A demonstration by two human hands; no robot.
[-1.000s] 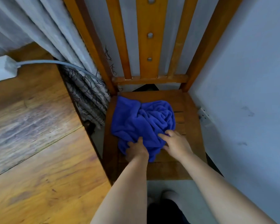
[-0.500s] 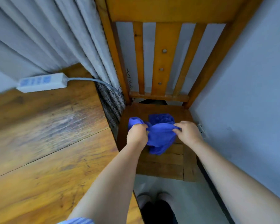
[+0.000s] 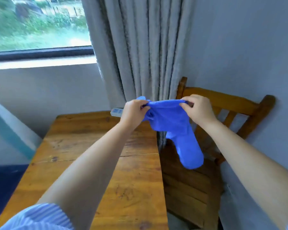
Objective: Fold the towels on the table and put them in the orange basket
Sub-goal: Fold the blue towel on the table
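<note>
blue towel (image 3: 171,123) is held in the air, clear of every surface, above the gap between the tabletop (image 3: 93,160) and the wooden chair (image 3: 223,103). left hand (image 3: 134,112) pinches the towel's upper edge at its left end, thumb and fingers curled onto the cloth; a small tuft of fabric stands up behind that grip. right hand (image 3: 197,108) pinches the same edge at its right end, fingers curled likewise. the edge runs nearly level and fairly taut between the two hands. below it the cloth hangs bunched and unfolded, narrowing to a rounded lobe that droops to the lower right in front of the chair seat. tabletop is bare wood with a seam across it. a white power strip (image 3: 117,112) lies at its far edge, partly hidden behind the left hand. chair stands just beside the tabletop's right edge, its back against the wall (image 3: 239,47). grey curtain (image 3: 140,47) hangs behind the towel, and a window (image 3: 38,25) lies to its left. a striped blue sleeve (image 3: 38,216) shows at the lower left. view is somewhat blurred.
</note>
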